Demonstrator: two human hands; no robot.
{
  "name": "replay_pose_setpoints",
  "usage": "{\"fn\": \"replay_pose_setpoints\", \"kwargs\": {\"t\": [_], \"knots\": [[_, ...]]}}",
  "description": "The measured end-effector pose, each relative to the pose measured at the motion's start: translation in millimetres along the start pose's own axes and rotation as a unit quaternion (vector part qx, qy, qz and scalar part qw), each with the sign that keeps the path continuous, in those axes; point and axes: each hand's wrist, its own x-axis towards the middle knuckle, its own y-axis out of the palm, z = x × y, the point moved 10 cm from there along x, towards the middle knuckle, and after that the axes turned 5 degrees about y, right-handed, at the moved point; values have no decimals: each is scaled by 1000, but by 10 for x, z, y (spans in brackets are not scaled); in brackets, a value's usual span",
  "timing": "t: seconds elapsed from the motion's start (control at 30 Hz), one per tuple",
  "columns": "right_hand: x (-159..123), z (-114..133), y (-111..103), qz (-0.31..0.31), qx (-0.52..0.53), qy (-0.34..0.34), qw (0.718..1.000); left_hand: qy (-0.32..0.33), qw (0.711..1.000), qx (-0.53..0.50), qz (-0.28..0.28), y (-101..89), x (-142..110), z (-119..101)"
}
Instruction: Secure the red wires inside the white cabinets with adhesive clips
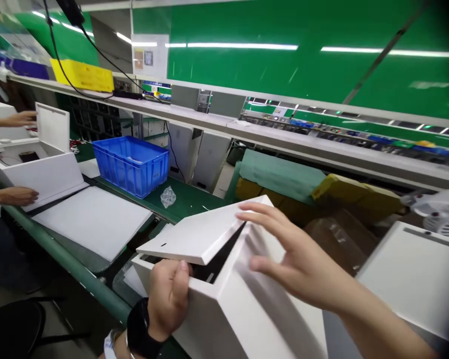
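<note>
Box: we hold a white box [224,284] in front of us, tilted, above the green line's edge, with its lid [190,239] raised and a dark gap showing under it.
Left hand: our left hand [168,294] is closed on the box's near corner, with the thumb over the rim just below the lid.
Right hand: our right hand [299,254] is open, its fingers [262,264] spread on or just above the box's ridged top; we cannot tell if every fingertip touches.
Wrist: a black watch [139,324] sits on our left wrist.
Right of us: a second white box [415,274] lies near our right forearm, and a small white fan [439,212] stands beyond it.
Behind the box: brown cardboard [336,234] and yellow and green padding [280,174] fill the space below a long white shelf [322,139].
Line ahead: a flat white panel [93,222] lies on the green conveyor [183,202], near a blue plastic crate [130,164] and a crumpled clear bag [168,197].
Co-worker: at the far left, a co-worker's two hands [18,196] rest on and beside an open white box [37,169], one on its front, the other by its raised lid.
Overhead: a yellow sign [81,75] hangs by the shelf, beneath green panels [284,45].
</note>
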Motion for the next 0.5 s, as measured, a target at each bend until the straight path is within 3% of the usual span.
{"fn": "replay_pose_setpoints", "kwargs": {"t": [0.1, 0.17, 0.23, 0.33, 0.5], "knots": [[181, 481, 195, 109, 2, -32, 994, 20, 1000, 11, 18, 84, -116, -110], [206, 554, 343, 186, 2, -43, 982, 31, 999, 15, 31, 122, -170, -154], [188, 518, 431, 221, -10, -51, 974, 39, 998, 14, 46, 156, -203, -186], [145, 490, 451, 188, -25, -76, 979, 52, 997, 18, 50, 168, -209, -238], [198, 435, 246, 14, -12, -54, 998, 72, 994, 12, 80, 247, -210, -382]]}}
